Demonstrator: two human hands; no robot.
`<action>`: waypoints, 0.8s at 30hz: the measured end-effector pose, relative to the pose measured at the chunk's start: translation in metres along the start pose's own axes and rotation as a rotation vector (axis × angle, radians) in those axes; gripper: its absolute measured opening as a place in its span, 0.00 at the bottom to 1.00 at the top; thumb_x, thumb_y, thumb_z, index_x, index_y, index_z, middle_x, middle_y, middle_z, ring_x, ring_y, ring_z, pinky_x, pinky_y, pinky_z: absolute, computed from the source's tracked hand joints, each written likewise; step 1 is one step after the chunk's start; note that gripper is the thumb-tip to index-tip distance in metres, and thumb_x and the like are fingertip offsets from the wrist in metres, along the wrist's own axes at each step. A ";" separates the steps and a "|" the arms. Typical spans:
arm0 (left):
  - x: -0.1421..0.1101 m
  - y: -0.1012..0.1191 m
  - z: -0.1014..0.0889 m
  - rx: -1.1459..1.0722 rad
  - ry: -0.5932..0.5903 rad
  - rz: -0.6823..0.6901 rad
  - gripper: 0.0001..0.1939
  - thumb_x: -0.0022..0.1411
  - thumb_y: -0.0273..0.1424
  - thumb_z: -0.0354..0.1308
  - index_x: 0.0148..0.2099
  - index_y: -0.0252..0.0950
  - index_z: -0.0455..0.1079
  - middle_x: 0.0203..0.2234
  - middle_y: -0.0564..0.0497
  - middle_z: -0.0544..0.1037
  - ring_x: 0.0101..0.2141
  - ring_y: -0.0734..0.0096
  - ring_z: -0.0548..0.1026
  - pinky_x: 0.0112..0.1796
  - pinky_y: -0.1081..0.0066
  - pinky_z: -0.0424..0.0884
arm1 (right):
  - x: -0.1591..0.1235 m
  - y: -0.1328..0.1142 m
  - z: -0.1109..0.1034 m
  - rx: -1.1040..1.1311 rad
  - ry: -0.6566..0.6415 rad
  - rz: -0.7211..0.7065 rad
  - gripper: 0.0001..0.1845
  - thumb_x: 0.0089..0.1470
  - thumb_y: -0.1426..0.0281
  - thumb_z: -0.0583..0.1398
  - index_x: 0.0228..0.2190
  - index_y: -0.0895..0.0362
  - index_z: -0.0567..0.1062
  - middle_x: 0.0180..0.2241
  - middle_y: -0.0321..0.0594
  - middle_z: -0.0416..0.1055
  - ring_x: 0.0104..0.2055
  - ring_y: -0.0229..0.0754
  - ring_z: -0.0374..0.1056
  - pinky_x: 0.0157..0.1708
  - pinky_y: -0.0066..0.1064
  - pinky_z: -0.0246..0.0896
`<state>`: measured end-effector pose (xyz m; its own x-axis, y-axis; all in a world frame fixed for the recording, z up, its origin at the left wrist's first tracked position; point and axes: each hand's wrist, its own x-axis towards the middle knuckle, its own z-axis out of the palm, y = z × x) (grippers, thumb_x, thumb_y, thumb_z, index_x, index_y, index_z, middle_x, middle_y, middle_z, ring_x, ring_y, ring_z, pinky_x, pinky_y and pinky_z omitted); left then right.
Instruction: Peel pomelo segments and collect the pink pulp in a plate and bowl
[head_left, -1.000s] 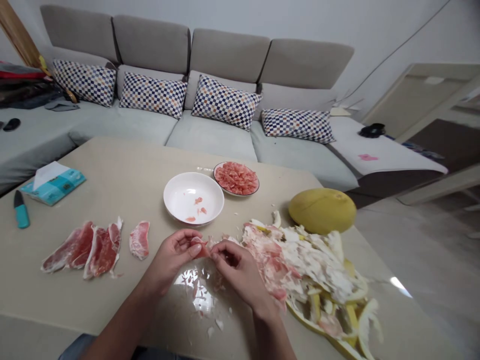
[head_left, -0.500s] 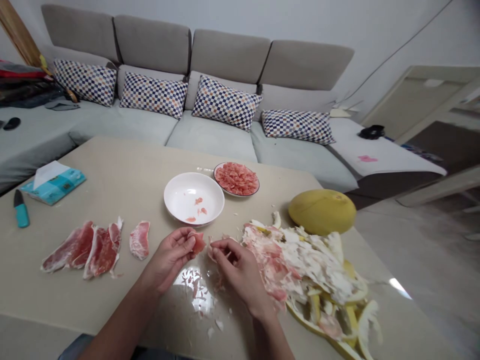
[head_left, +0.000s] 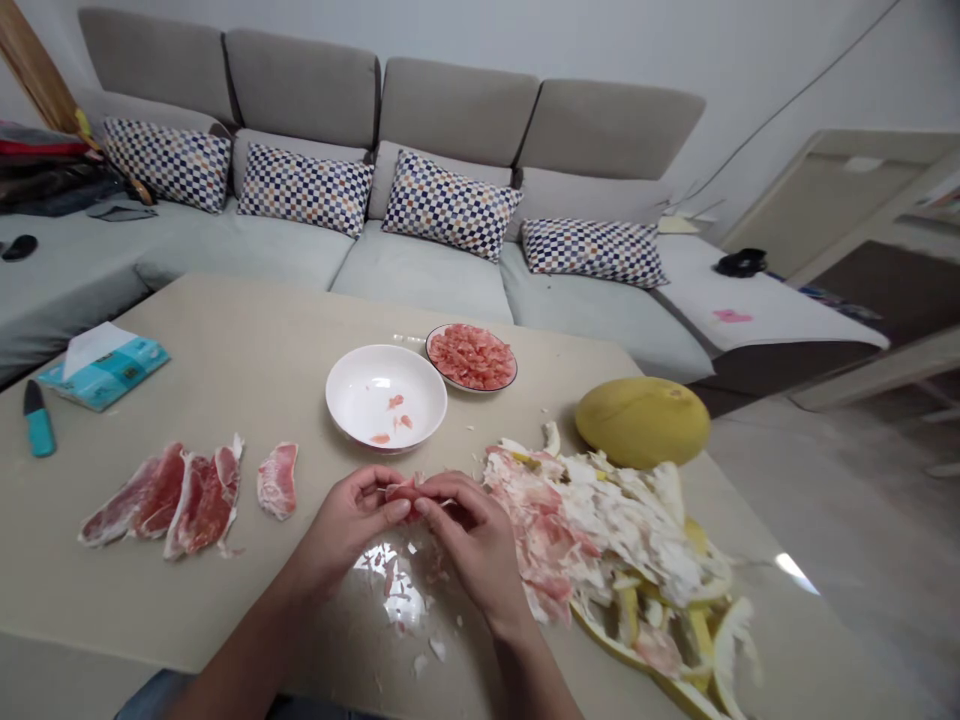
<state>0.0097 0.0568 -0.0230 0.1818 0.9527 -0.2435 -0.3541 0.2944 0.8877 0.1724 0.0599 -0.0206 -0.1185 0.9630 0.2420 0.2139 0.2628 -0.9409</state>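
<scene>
A small piece of pink pomelo flesh [head_left: 403, 493] is pinched between my two hands, above the table just in front of the white bowl [head_left: 352, 432]. My left hand [head_left: 358, 512] holds it with thumb and fingers from the left. From the right, my right hand [head_left: 466, 520] grips its other edge, fingertips close to the left ones. A few bits of flesh lie in the bowl. Behind it, a dark-rimmed plate [head_left: 513, 384] is heaped with pink pulp. Unpeeled pomelo segments [head_left: 202, 500] and a smaller piece [head_left: 277, 480] lie to the left.
A pile of rind and white pith [head_left: 637, 530] spreads over the table's right side, with a whole yellow pomelo [head_left: 643, 422] behind it. At far left are a tissue pack [head_left: 112, 372] and a teal-handled knife [head_left: 40, 430]. A sofa [head_left: 420, 280] stands beyond the table.
My right hand has moved left to meet my left hand, and its fingertips now grip the pomelo flesh too. The bowl, plate and pile stay where they were.
</scene>
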 end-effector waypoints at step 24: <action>0.002 0.001 -0.001 0.059 0.016 0.035 0.14 0.50 0.31 0.69 0.38 0.35 0.70 0.34 0.51 0.77 0.40 0.68 0.74 0.44 0.70 0.68 | 0.003 0.006 0.000 0.125 -0.047 0.100 0.08 0.54 0.64 0.64 0.32 0.55 0.80 0.34 0.43 0.74 0.37 0.43 0.70 0.34 0.32 0.67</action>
<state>0.0092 0.0585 -0.0230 0.1558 0.9635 -0.2178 -0.3051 0.2567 0.9171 0.1737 0.0640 -0.0255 -0.1482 0.9794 0.1374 0.1047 0.1537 -0.9825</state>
